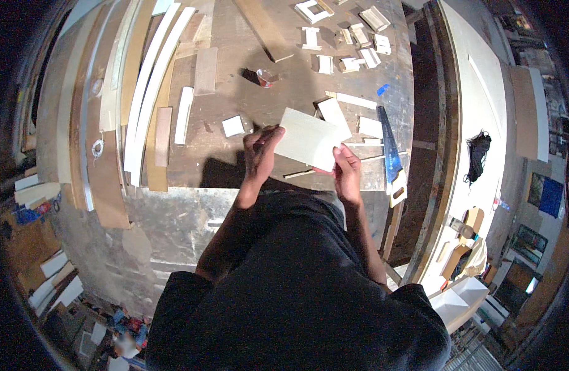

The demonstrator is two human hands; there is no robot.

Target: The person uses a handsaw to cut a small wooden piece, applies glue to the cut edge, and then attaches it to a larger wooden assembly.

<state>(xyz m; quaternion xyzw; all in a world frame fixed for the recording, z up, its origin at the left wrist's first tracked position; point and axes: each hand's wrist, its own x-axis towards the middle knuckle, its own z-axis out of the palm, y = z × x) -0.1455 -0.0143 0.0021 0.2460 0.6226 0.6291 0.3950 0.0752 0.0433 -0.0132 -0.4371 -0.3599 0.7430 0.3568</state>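
Observation:
Between my two hands I hold up a pale, flat rectangular wooden board (308, 137) above the near edge of the workbench. My left hand (261, 151) is closed on the board's left edge. At its lower right corner, my right hand (346, 166) grips with the thumb on top. Just behind the board, a second pale wood piece (335, 117) lies on the bench, partly covered by it. A small white square block (233, 127) rests left of my left hand. To the right of my right hand lies a handsaw (391, 148) with a dark blue blade and a pale handle.
Long wood strips (154, 86) lie along the workbench (222, 105)'s left side. A small plastic cup (264, 78) stands mid-bench. Several small wooden assemblies (360, 36) sit at the far right. Beyond a gap, a pale table (476, 93) carries a bundle of black cord (479, 157).

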